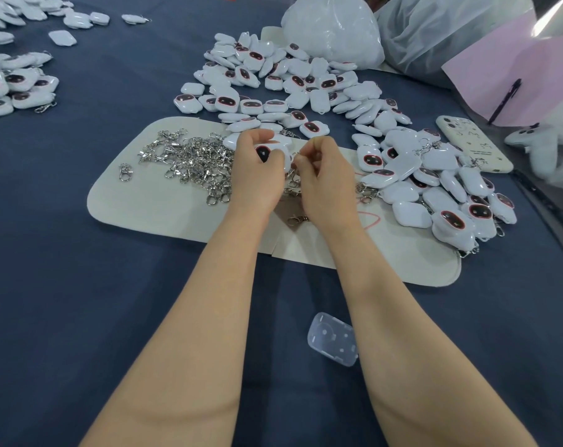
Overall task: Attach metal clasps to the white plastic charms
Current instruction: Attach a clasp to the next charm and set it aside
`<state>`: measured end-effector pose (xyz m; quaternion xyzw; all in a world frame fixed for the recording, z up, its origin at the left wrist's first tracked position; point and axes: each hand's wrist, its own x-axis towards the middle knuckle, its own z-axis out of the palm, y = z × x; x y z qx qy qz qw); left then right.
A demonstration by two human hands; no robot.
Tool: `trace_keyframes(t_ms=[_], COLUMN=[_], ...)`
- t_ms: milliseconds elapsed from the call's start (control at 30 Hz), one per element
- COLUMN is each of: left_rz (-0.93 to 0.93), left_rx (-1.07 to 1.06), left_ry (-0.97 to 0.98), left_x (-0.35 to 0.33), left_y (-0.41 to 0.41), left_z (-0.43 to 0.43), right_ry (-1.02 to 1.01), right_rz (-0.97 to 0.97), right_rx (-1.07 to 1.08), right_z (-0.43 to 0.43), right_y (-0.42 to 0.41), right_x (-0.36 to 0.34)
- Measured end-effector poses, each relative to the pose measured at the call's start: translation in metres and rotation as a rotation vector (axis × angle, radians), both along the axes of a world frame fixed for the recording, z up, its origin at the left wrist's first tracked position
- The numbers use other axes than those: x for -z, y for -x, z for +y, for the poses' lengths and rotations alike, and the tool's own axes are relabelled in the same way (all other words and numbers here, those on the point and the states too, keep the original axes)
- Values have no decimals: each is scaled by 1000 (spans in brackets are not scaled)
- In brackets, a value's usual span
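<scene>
In the lower centre, a clear plastic case (333, 338) on the blue cloth (80, 253), with wide open cloth at lower left and lower right beside the forearms. Farther up, over the white mat (164, 208), both hands close together at mid frame: left hand (257, 172) curled around one white charm (267, 152), right hand (322, 182) pinching a metal clasp (295, 155) at the charm's right edge. Loose clasps (193, 159) heaped just left of the hands, clasped charms (435, 188) crowding the mat's right end, more charms (289, 79) piled beyond in the upper centre.
</scene>
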<state>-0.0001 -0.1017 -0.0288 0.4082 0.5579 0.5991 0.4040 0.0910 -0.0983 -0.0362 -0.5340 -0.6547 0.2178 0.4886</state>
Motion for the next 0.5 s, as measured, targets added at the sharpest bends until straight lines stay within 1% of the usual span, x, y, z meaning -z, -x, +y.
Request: trace_keyframes(t_ms=[100,200,300,500], left_rz=[-20,22,61,48], left_rx=[7,-1,-25,-28], left_ry=[10,3,-17,-19], left_x=[-1,0,2,1], left_y=[0,0,0,0], left_z=[0,0,0,0], right_ry=[6,24,41,65], right_rz=[2,23,10,-48], right_rx=[7,16,31,37], right_z=[0,0,0,1], right_y=[0,0,1,1], right_x=[0,-1,0,2])
